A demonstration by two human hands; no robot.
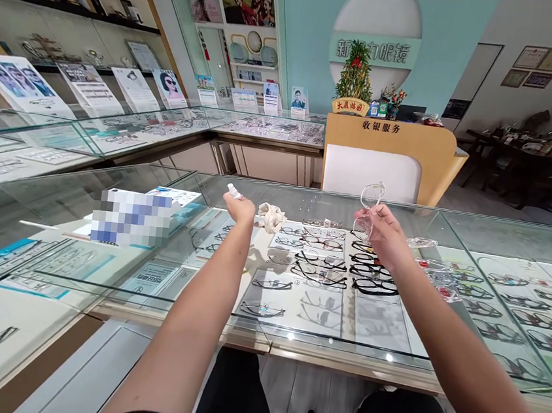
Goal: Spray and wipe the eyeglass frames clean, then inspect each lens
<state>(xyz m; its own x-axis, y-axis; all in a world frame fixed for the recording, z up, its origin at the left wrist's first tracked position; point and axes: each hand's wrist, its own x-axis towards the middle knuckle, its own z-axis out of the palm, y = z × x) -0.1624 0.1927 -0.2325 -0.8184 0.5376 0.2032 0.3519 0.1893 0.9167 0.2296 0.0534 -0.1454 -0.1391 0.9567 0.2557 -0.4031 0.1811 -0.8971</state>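
Observation:
My left hand [241, 208] is closed around a small white bottle [233, 191]; only its top shows above the fingers. To the right of that hand, a crumpled cream cloth [271, 218] lies on the glass counter top. My right hand [386, 230] grips a pair of clear-framed eyeglasses [372, 195], held up on edge above the counter. One lens ring stands above the fingers, and the other is partly behind them. Beneath both hands, rows of eyeglasses [321, 273] show through the glass of the display case.
The glass display counter [272, 341] spans the width before me. Printed papers [178, 196] and a thin white stick [40, 226] lie on its left part. Beyond stand a wooden cashier desk [386, 139] with a plant [355, 77], and more glass cases with sign cards [130, 89].

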